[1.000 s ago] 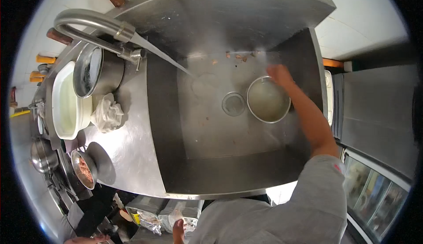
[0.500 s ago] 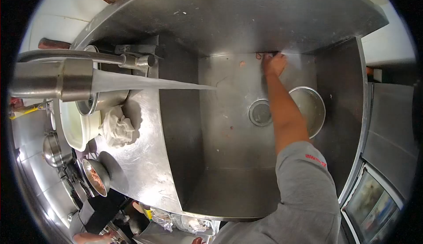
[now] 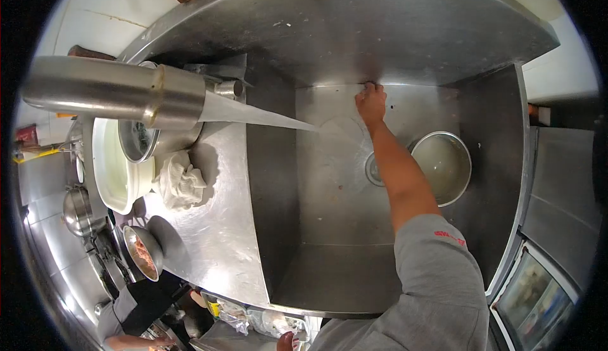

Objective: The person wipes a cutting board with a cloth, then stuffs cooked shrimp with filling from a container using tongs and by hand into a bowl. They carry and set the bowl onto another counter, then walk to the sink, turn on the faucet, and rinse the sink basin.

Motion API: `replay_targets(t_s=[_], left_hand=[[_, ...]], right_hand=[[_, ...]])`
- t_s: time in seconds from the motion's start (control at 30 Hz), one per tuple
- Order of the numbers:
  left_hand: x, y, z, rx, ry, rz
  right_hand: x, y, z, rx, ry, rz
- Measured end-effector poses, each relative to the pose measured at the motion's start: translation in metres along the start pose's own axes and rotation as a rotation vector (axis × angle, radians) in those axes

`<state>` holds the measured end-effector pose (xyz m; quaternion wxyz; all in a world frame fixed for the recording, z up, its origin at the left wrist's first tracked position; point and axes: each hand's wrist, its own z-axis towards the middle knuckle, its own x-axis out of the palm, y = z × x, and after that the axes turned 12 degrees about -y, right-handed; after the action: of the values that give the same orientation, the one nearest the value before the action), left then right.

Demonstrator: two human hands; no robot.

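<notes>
My right hand (image 3: 372, 102) reaches into the deep metal sink (image 3: 342, 218), down at the far edge of its floor. Its fingers are curled together against the base of the back wall; whatever they hold, if anything, is hidden. A small dark scrap (image 3: 392, 106) lies just right of it. Under my right forearm, the round drain (image 3: 373, 169) is partly covered. Beside the forearm stands a round metal bowl (image 3: 453, 167) with cloudy liquid. Only a bit of my left hand (image 3: 287, 342) shows at the bottom edge, its fingers mostly out of sight.
Water streams from the thick metal faucet (image 3: 177, 97) into the sink. On the left counter are a crumpled cloth (image 3: 180, 183), a white tub (image 3: 136, 183), a metal pot (image 3: 174, 140) and a bowl of pinkish food (image 3: 144, 253). Another person's arm (image 3: 130, 341) shows at lower left.
My right hand has moved left along the far edge of the sink floor. Reddish scraps near that edge are no longer visible. The view has shifted slightly, and the faucet looms larger.
</notes>
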<state>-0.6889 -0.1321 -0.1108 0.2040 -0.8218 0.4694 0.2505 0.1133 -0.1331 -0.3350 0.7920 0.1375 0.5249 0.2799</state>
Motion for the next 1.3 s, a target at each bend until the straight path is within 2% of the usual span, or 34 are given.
replay_targets(t_s=[0.07, 0.17, 0.2, 0.27, 0.4, 0.43, 0.47, 0.5, 0.53, 0.6, 0.67, 0.7, 0.73, 0.8, 0.83, 0.87, 0.9, 0.93, 1.0, 1.03, 1.1, 1.13, 1.17, 1.2, 1.23, 1.27, 1.3], left_hand=[[0.002, 0.0, -0.003, -0.016, 0.002, -0.01], [0.006, 0.002, -0.002, -0.03, 0.006, -0.031], [0.006, 0.003, -0.001, -0.031, 0.008, -0.042], [0.009, 0.006, 0.005, -0.03, 0.014, -0.063], [0.008, 0.024, 0.026, -0.009, 0.025, -0.173], [0.012, 0.008, 0.015, 0.014, 0.058, -0.203], [0.017, 0.008, 0.016, 0.151, 0.042, -0.2], [0.018, 0.001, 0.016, 0.134, 0.043, -0.186], [0.018, -0.008, 0.012, 0.111, 0.042, -0.172], [0.025, -0.018, 0.002, 0.224, -0.028, -0.211], [0.028, 0.038, 0.054, 0.524, -0.114, 0.017], [0.028, 0.042, 0.037, 0.435, -0.077, -0.079], [0.029, 0.018, 0.011, 0.348, -0.043, -0.185], [0.033, 0.058, 0.033, 0.557, -0.079, 0.153], [0.045, 0.09, 0.042, 0.562, -0.265, 0.179], [0.045, 0.101, 0.032, 0.481, -0.219, 0.069], [0.027, 0.073, -0.02, 0.317, -0.198, 0.031], [0.043, 0.123, 0.005, 0.428, -0.231, -0.051], [0.039, 0.155, -0.012, 0.408, -0.229, -0.205], [0.044, 0.174, -0.012, 0.348, -0.23, -0.3], [0.058, 0.222, -0.01, 0.342, -0.29, -0.306], [0.055, 0.242, -0.012, 0.357, -0.33, -0.292], [0.056, 0.254, -0.017, 0.352, -0.341, -0.308], [0.056, 0.263, -0.026, 0.255, -0.322, -0.354], [0.057, 0.272, -0.034, 0.158, -0.3, -0.399], [0.062, 0.281, -0.037, 0.153, -0.298, -0.407], [0.069, 0.292, -0.039, 0.148, -0.292, -0.441]], right_hand=[[-0.01, 0.024, 0.002, 0.062, 0.181, -0.148], [-0.008, 0.034, -0.014, 0.014, 0.293, -0.04], [-0.006, 0.033, -0.022, 0.012, 0.29, -0.042], [0.0, 0.026, -0.043, -0.19, 0.31, -0.132], [-0.03, 0.017, -0.081, -0.259, 0.3, -0.002], [-0.027, 0.004, -0.095, -0.124, 0.398, 0.052], [-0.025, -0.008, -0.107, 0.008, 0.498, 0.107], [-0.016, -0.033, -0.121, -0.015, 0.493, 0.108], [-0.044, -0.023, -0.116, 0.243, 0.624, 0.232], [-0.103, 0.012, -0.113, 1.016, 0.797, 0.642], [-0.158, 0.037, -0.105, 1.338, 0.879, 0.952], [-0.165, 0.027, -0.108, 1.014, 1.019, 1.079], [-0.17, 0.015, -0.112, 0.694, 1.085, 1.216], [-0.235, 0.049, -0.105, -0.237, 0.79, 0.548], [-0.258, 0.08, -0.105, -0.021, 0.875, 0.805], [-0.282, 0.111, -0.104, 0.244, 0.941, 1.093], [-0.306, 0.14, -0.103, 0.496, 0.973, 1.334], [-0.334, 0.183, -0.114, 0.412, 0.905, 1.305], [-0.386, 0.267, -0.15, 0.239, 0.769, 1.314], [-0.409, 0.307, -0.177, 0.214, 0.841, 1.328], [-0.464, 0.371, -0.247, -0.085, 0.579, 1.202], [-0.483, 0.399, -0.29, -0.335, 0.585, 1.173], [-0.471, 0.406, -0.338, -0.677, 0.501, 1.179], [-0.445, 0.411, -0.408, -0.626, 0.638, 1.47], [-0.459, 0.418, -0.475, -0.586, 0.979, 1.557], [-0.444, 0.411, -0.538, -0.918, 1.196, 1.498], [-0.453, 0.398, -0.577, -1.047, 1.281, 1.345]])
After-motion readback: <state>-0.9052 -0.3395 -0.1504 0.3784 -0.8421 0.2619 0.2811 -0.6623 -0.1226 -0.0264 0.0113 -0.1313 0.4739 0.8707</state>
